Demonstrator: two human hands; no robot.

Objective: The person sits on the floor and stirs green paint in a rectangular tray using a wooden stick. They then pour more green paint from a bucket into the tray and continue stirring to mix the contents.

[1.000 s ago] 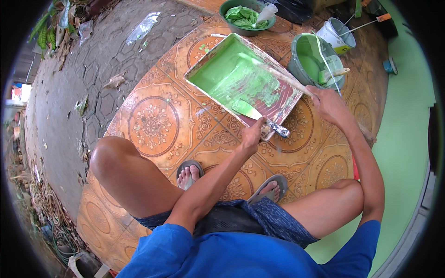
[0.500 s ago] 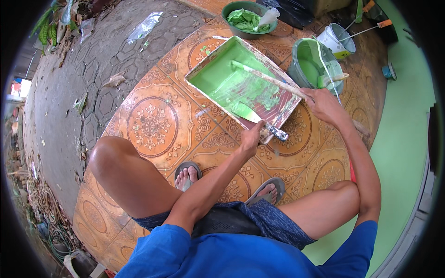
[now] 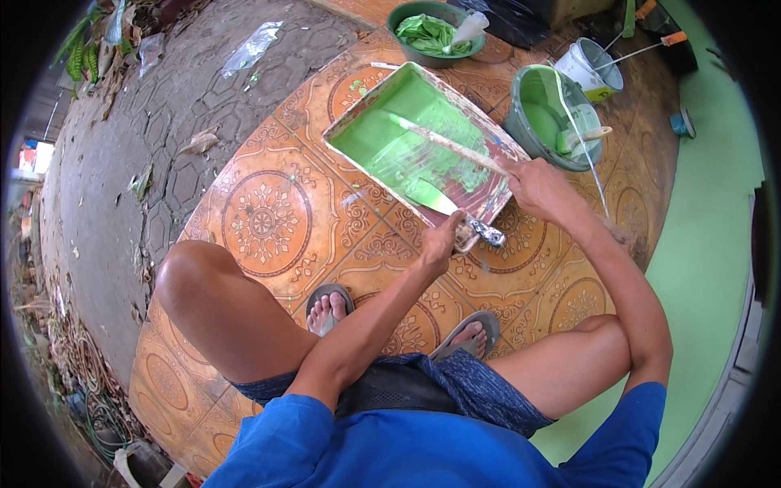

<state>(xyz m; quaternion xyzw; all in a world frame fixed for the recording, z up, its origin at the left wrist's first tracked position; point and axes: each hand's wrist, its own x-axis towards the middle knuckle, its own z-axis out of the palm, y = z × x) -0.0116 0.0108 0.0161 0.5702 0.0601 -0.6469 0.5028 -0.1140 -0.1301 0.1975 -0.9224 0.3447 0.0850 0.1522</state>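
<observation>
A shallow paint tray (image 3: 368, 176) with a splattered rim lies on the tiles, bright green paint (image 3: 366, 146) spread in its deep end. My right hand (image 3: 540, 189) is closed round a long wooden stick (image 3: 464, 148), whose far end rests in the paint. My left hand (image 3: 440, 242) grips the tray's near edge, thumb over the rim. Right beside that thumb a paint-coated scraper (image 3: 432, 197) leans across the edge, its speckled handle (image 3: 486, 233) sticking outward. Whether the left fingers also pin the scraper is hidden.
Right of the tray stands a grey bucket (image 3: 521, 134) of green paint with a brush (image 3: 584, 139) across it. Beyond are a white pail (image 3: 569, 63) and a green basin (image 3: 404, 46) holding green plastic. A green wall (image 3: 708, 220) rises at the right.
My right hand has moved left with the stick, whose tip has slid toward the tray's far left side. The left hand, tray and scraper look unmoved.
</observation>
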